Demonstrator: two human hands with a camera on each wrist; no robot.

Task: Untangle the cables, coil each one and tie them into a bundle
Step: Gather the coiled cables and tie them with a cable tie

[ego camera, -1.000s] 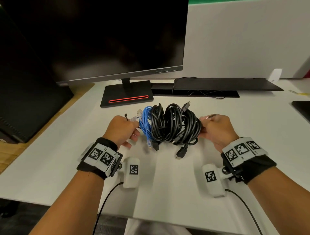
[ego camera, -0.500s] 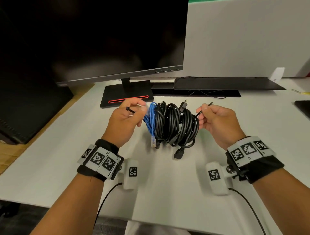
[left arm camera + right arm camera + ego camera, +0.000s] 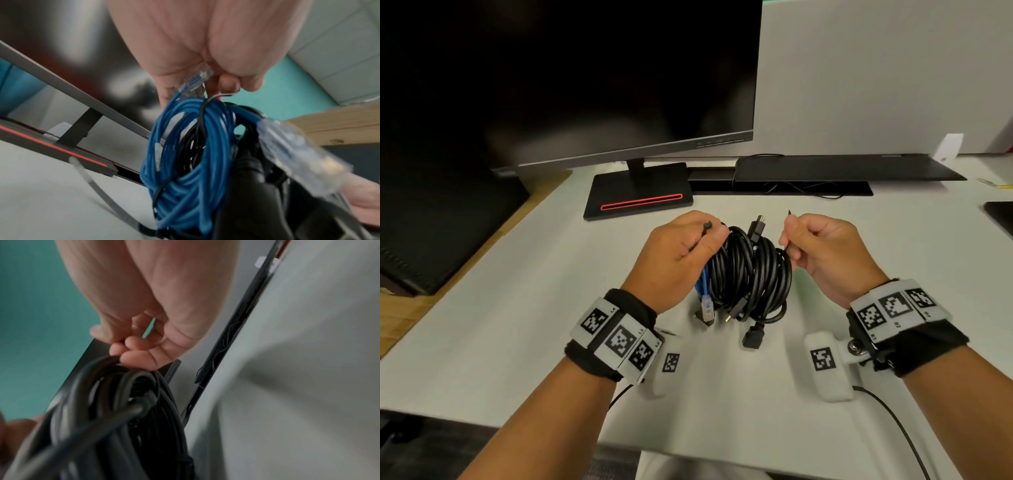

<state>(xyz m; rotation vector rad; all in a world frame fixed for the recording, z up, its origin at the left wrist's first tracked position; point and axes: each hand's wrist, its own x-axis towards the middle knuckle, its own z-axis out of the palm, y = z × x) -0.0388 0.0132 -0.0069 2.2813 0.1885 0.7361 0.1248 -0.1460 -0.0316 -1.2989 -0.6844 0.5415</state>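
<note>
Above the white table (image 3: 517,308), the left hand (image 3: 678,260) and right hand (image 3: 825,253) each pinch one end of a thin black cable tie (image 3: 786,236) — it threads the coiled black cables (image 3: 753,274) and coiled blue network cable (image 3: 185,146) hanging between them.

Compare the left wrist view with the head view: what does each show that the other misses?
Only the left wrist view shows the clear plug tucked in the left hand's fingers and a thin black tie crossing the blue coil. Only the head view shows the right hand pinching the tie's tip, and the desk. Both show the blue coil beside the black coils and the monitor base.
</note>
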